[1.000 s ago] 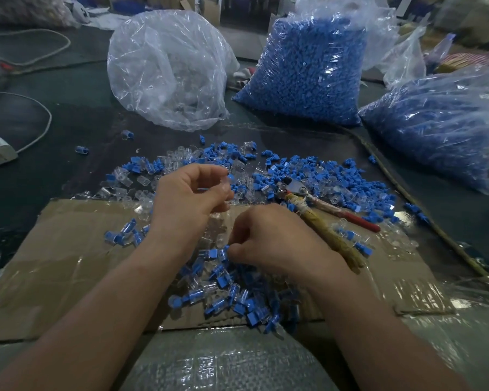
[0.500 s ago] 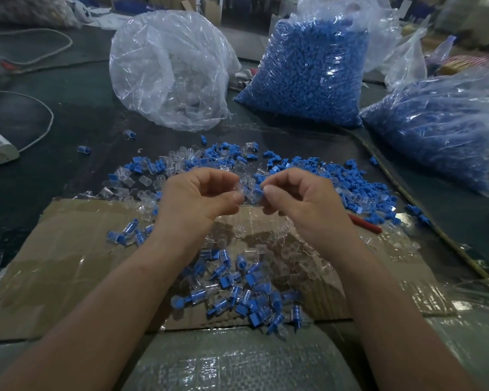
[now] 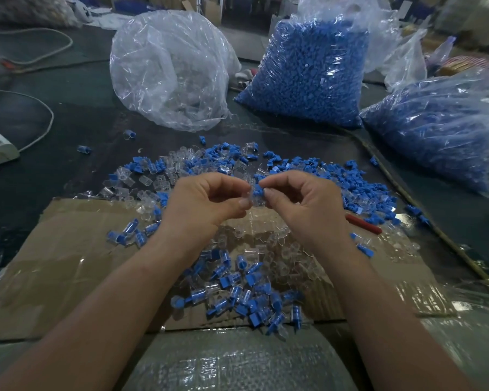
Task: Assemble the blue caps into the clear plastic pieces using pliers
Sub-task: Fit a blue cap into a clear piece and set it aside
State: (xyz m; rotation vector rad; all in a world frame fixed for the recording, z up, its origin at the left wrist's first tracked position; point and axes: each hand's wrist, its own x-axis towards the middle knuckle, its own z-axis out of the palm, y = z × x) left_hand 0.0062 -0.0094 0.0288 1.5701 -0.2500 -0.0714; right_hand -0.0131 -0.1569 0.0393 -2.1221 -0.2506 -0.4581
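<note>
Above the middle of the counter [image 3: 40,179], a blue cap [image 3: 257,190] and a clear plastic piece [image 3: 254,201] meet between two hands held in the air; the left hand [image 3: 206,201] has its grip pinched on the clear piece, and the right hand [image 3: 302,198] has its grip pinched on the cap. Below them, loose parts [image 3: 237,292], blue and clear, lie scattered over a cardboard sheet [image 3: 68,249], and the red handle of the pliers [image 3: 364,224] shows just right of the right wrist. Farther back stand a clear bag [image 3: 170,69], a full blue bag [image 3: 308,71] and another blue bag [image 3: 441,128] to its right.
</note>
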